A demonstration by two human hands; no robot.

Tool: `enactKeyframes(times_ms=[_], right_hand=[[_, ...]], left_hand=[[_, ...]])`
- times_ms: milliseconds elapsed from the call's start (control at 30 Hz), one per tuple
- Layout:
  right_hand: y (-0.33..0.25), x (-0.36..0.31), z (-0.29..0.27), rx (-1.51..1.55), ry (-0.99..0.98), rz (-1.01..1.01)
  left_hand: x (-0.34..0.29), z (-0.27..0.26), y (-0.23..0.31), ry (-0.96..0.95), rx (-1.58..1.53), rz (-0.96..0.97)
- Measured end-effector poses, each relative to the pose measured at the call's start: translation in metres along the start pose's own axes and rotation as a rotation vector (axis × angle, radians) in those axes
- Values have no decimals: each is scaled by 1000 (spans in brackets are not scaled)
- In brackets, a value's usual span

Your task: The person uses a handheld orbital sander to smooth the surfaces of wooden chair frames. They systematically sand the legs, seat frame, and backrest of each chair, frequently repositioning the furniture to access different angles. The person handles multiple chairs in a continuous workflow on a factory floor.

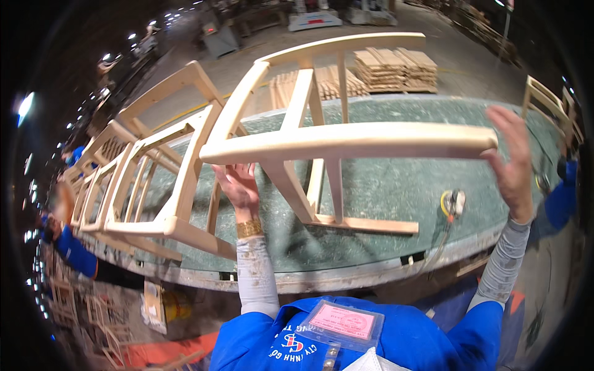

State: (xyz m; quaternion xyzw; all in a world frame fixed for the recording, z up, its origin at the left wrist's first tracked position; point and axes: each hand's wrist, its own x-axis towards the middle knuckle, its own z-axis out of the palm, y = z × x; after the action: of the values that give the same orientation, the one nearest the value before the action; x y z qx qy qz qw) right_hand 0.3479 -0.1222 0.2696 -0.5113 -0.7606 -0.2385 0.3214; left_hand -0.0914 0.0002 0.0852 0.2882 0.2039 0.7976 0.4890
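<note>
A pale wooden chair frame (346, 141) is tilted over the green worktable, its long rounded rail crossing in front of me. One bar of it lies low, close to the tabletop. My left hand (238, 188) is under the rail's left end, palm up, supporting it; the rail hides part of its fingers. At the rail's right end is my right hand (515, 162), fingers stretched and spread, with the thumb at the underside of the tip. A small power sander (455, 203) with a yellow-rimmed pad lies on the table below the rail.
More chair frames (167, 226) stand in a row on the left of the worktable (396, 253). Co-workers' blue sleeves (77, 250) show at the left and right edges. Beyond the table are stacked wooden slats (396, 69). A hose (438, 247) hangs over the near edge.
</note>
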Motion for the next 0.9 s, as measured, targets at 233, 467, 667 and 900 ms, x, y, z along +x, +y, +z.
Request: enactKeyframes(times_ms=[233, 467, 667, 900], right_hand=[[17, 23, 39, 123, -215, -98], [103, 14, 22, 32, -20, -122], [208, -15, 25, 199, -145, 223], [92, -23, 174, 454, 635, 497]], left_hand=[[40, 37, 18, 19, -514, -4], [32, 156, 22, -9, -381, 64], [49, 317, 44, -627, -146, 121], [110, 427, -21, -581, 265, 321]])
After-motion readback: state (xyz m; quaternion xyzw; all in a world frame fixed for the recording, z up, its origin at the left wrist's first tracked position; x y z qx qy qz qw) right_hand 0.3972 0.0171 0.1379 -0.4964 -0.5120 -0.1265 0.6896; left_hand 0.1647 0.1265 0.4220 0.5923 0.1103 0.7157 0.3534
